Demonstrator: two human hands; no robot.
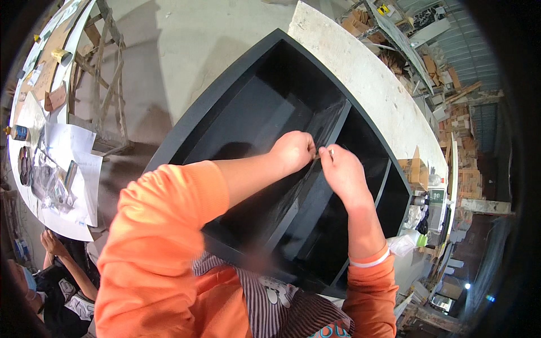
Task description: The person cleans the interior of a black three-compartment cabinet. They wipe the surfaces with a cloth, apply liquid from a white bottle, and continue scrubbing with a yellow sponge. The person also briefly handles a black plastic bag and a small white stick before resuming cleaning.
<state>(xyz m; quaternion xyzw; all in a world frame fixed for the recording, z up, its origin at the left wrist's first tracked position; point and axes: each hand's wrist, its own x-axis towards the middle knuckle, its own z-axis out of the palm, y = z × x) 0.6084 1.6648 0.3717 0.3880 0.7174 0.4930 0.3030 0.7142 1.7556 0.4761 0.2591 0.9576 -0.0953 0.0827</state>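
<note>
A large black cabinet or shelf unit (198, 104) lies in front of me, its open compartments facing up. A long divider (282, 224) splits it, and my two hands meet over the upper part of that divider. My left hand (294, 152) is closed, fingertips pinched together at the divider's edge. Just beside it, my right hand (344, 170) is closed too, with thumb and forefinger pinched. Something tiny and pale shows at the fingertips, too small to name. Orange sleeves cover both my upper forearms.
At left stands a white table (79, 230) with papers, a bottle (18, 133), a tape roll (61, 55) and plastic bags. Another person (56, 281) is at the lower left. A pale board (338, 50) borders the cabinet's far right side. Cardboard boxes (414, 170) and scrap wood lie right.
</note>
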